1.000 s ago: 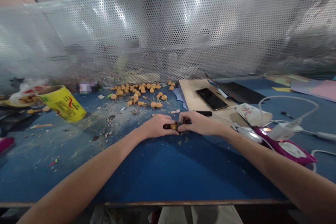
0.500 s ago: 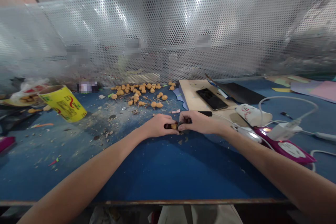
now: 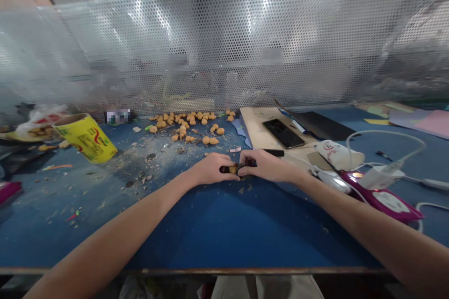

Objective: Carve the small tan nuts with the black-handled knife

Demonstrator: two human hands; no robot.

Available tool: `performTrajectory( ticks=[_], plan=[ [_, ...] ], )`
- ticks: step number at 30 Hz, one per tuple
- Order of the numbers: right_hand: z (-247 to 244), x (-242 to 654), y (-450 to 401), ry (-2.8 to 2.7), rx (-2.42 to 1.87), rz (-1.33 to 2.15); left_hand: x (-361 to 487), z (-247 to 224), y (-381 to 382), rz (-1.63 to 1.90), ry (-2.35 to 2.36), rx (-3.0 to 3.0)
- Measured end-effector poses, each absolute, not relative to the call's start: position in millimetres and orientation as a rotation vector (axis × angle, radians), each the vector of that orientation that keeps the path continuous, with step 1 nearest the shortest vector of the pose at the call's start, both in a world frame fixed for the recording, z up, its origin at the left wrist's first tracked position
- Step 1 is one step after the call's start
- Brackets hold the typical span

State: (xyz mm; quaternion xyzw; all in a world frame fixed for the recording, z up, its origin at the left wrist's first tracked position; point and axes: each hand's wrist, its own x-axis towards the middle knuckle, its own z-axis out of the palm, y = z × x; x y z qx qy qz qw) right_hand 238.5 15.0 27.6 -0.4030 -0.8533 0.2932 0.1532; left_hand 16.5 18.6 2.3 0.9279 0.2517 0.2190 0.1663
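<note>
Near the middle of the blue table (image 3: 224,233), my left hand (image 3: 214,168) is closed round a small brown and yellowish piece (image 3: 232,169), whose end shows between thumb and fingers. Close beside it, my right hand (image 3: 257,164) has its fingers wrapped round a dark object, mostly hidden, that meets the piece. A black stick-like handle (image 3: 275,153) shows behind the right hand; whether it belongs to the dark object I cannot tell. Several small tan gourds (image 3: 182,128) lie beyond my hands, among scattered chips and crumbs.
A yellow roll (image 3: 86,138) and a plastic bag (image 3: 42,121) sit at the left. To the right are a phone (image 3: 283,132) on a tan board (image 3: 250,124), a paper cup (image 3: 335,153), and a magenta power strip (image 3: 396,203) with white cables. A perforated metal screen (image 3: 224,32) stands behind.
</note>
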Motion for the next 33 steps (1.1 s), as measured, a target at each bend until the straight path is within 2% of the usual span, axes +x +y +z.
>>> performTrajectory(
  ticks=[5,14,33],
  plan=[
    [31,232,8,-2.403,-1.167,0.744,16,1,19,0.618,0.73,2.659],
    [35,237,12,-2.363,-1.144,0.923,15,0,20,0.616,0.714,2.631],
    [25,231,11,-2.282,-1.085,0.898,15,-2,21,0.682,0.72,2.651]
  ],
)
